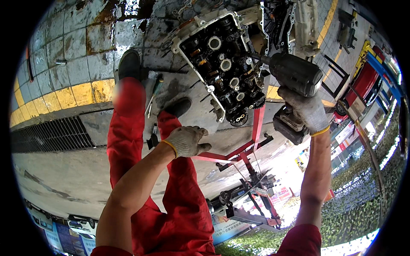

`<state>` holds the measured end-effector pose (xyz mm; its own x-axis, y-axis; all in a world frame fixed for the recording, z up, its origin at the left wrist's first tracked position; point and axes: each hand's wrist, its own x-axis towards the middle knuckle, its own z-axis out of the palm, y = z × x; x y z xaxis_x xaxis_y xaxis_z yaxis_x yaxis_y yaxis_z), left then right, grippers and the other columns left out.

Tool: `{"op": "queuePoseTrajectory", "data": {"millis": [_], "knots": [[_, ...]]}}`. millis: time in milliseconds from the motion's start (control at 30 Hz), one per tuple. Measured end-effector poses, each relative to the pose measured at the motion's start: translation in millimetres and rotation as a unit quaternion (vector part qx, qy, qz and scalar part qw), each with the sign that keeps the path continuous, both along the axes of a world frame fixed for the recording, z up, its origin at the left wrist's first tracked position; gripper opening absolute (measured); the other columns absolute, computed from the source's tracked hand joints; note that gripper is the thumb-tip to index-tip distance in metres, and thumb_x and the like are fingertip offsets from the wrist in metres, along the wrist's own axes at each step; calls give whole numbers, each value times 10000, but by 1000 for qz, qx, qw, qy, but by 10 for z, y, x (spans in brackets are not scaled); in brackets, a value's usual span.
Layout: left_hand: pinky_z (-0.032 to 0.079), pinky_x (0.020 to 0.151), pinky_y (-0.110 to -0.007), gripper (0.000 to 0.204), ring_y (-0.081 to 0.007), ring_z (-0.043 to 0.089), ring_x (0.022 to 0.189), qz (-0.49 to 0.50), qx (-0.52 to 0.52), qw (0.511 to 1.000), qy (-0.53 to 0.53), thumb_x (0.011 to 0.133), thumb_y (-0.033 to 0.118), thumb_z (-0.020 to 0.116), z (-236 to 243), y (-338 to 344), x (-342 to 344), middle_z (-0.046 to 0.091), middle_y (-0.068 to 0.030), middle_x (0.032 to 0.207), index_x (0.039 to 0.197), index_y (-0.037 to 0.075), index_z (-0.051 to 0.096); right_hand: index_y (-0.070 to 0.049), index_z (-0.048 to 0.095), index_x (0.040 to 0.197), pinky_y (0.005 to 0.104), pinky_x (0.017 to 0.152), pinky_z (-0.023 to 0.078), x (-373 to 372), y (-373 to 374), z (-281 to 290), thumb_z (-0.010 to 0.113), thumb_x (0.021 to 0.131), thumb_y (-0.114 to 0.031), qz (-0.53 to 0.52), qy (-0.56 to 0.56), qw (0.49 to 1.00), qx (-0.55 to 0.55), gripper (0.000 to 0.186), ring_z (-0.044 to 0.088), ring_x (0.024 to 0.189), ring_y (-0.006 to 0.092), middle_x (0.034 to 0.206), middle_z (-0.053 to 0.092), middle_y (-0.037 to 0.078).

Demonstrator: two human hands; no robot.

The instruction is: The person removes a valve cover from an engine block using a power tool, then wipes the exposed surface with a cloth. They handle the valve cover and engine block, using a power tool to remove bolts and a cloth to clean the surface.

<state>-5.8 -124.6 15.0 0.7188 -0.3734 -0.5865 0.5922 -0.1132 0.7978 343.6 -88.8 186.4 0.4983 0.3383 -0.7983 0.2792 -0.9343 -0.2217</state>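
A black cordless impact wrench point(294, 73) is in my right hand point(306, 109), whose gloved fingers wrap round its grip. Its battery point(291, 124) hangs below the hand. The tool's nose reaches the right side of an oily engine cylinder head point(225, 65); whether it sits on a bolt there cannot be made out. Round the head's open top runs a pale metal rim, with dark valve gear inside. My left hand point(187, 141), in a whitish knit glove with a yellow cuff, hovers over my red trouser leg. Its fingers are loosely bent, thumb apart, holding nothing.
Red engine stand legs point(258, 128) spread below the engine. A screwdriver point(157, 87) and wrench lie by my shoes. A drain grate point(51, 134) runs along the floor at left, beside a yellow painted line point(64, 99). Another engine part point(305, 25) stands behind.
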Motion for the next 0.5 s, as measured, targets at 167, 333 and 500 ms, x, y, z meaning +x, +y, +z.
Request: {"op": "queuePoseTrajectory", "data": {"millis": [167, 333, 500], "knots": [[490, 1099, -496, 673, -361, 638, 1284, 2, -4, 1000, 6, 995, 625, 599, 9, 14, -2, 662, -174, 1388, 1430, 110, 589, -62, 751, 1200, 272, 588, 468, -78, -75, -41, 817, 911, -193, -20, 0, 1000, 18, 325, 581, 697, 67, 884, 696, -12], [488, 1098, -506, 685, -374, 647, 1262, 8, 7, 1000, -13, 994, 634, 594, -4, -3, -28, 670, -177, 1362, 1441, 115, 573, -80, 744, 1253, 294, 732, 534, -106, -159, 38, 792, 923, -139, -36, 13, 999, 25, 338, 653, 849, 96, 1056, 761, 28], [491, 1096, -508, 685, -375, 638, 1277, 2, 2, 1000, -7, 997, 635, 586, 14, 25, -10, 667, -181, 1365, 1445, 116, 572, -42, 717, 1270, 310, 862, 572, -224, -134, 175, 753, 920, -57, -32, 42, 998, 40, 352, 698, 1016, 135, 1217, 764, 74]]}}
